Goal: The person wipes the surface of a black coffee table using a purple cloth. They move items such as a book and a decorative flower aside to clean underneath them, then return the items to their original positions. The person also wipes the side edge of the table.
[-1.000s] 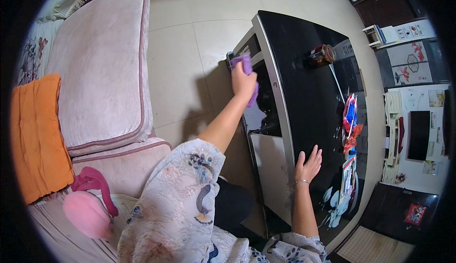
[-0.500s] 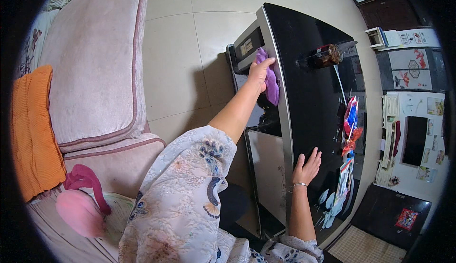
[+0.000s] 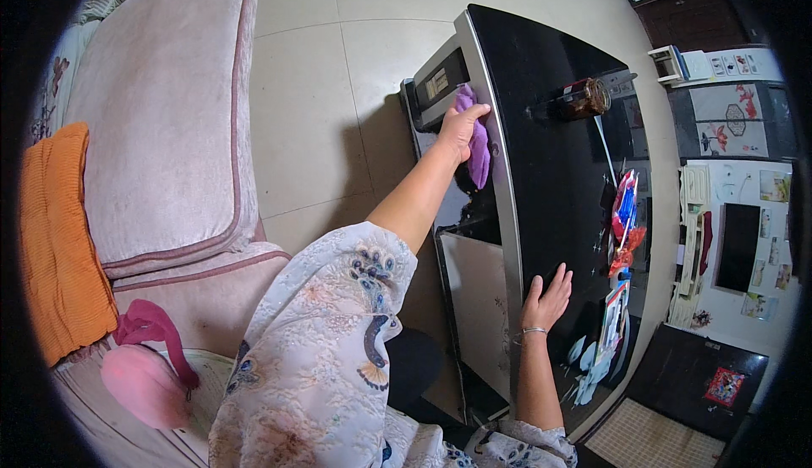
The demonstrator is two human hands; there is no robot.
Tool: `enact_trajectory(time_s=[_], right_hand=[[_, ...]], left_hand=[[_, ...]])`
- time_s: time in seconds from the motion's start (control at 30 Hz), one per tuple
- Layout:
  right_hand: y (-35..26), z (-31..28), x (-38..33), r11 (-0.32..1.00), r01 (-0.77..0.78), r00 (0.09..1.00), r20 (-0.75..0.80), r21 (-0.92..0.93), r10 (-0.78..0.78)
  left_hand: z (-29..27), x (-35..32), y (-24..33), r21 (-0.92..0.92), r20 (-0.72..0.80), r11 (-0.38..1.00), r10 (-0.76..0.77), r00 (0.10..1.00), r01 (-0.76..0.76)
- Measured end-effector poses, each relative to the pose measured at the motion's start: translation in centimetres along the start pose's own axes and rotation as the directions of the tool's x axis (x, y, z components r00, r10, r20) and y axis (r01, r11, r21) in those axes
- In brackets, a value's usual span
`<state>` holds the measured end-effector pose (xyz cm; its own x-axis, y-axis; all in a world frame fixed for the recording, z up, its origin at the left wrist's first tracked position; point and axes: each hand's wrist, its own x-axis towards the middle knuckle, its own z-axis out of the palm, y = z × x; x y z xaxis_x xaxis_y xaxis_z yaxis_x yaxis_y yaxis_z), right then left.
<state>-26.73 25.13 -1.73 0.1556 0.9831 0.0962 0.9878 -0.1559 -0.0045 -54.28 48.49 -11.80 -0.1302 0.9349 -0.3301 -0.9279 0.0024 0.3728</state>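
One pink sofa (image 3: 161,113) filled the left of the view, its far end cut off by the dark rim of the lens. One orange cushion (image 3: 59,240) lay along its left edge, also partly lost at the rim. One glossy black surface (image 3: 558,180) ran down the right of centre, with a pale metal edge facing you; its near end passed out of sight behind your right forearm. Below its edge sat a dark shelf whose contents were too shadowed to make out.

Your patterned sleeve (image 3: 321,350) covered the lower middle and hid whatever lay beneath it. One pink rounded object with a darker pink strap (image 3: 139,375) rested at the lower left; what kind of thing it was could not be told.

You had two hands in view. Your left hand (image 3: 461,125) was stretched forward, fingers pressed together over one purple cloth (image 3: 478,151), which lay against the metal edge of the surface near its far end and hung a little below it. The hand hid the cloth's upper part. Your right hand (image 3: 545,299), with a thin bracelet at the wrist, lay flat on the surface near its near end, fingers spread, holding nothing.

One brown jar (image 3: 582,98) lay on the surface's far part, well apart from the cloth. A cluster of red, blue and pale items (image 3: 624,223) lay along the right side; they were too small to count.
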Motion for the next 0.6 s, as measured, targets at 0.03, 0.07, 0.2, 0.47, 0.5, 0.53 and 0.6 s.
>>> enact_trajectory(time_s=[0.03, 0.07, 0.2, 0.47, 0.5, 0.53, 0.6], right_hand=[[0.1, 0.0, -0.1, 1.0, -0.002, 1.0, -0.002, -0.003, 0.002], [0.1, -0.1, -0.1, 1.0, -0.005, 1.0, -0.004, -0.006, 0.005], [0.0, 0.1, -0.1, 1.0, -0.001, 1.0, -0.004, -0.01, 0.001], [-0.3, 0.1, 0.1, 1.0, 0.021, 0.999, -0.031, -0.007, -0.021], [0.1, 0.0, 0.0, 1.0, 0.018, 0.999, -0.032, -0.012, -0.018], [0.1, 0.2, -0.1, 1.0, 0.03, 0.999, -0.035, -0.005, -0.03], [-0.3, 0.6, 0.0, 0.998, 0.063, 0.997, -0.039, 0.02, -0.062]], left_hand=[[0.4, -0.6, 0.5, -0.004, 0.007, 1.0, 0.005, 1.0, -0.005], [0.3, -0.6, 0.2, 0.0, 0.016, 1.0, -0.004, 1.0, 0.004], [-0.3, 0.0, 0.8, 0.055, 0.01, 0.998, -0.009, 1.0, 0.008], [-1.6, 2.0, 0.8, 0.545, -0.345, 0.804, 0.473, 0.811, -0.238], [-0.8, 1.1, 1.1, 0.565, -0.256, 0.752, 0.552, 0.794, -0.34], [0.6, -0.6, 1.3, 0.624, -0.158, 0.682, 0.589, 0.792, -0.383], [2.2, -3.5, -2.2, 0.707, 0.046, 0.484, 0.697, 0.715, -0.517]])
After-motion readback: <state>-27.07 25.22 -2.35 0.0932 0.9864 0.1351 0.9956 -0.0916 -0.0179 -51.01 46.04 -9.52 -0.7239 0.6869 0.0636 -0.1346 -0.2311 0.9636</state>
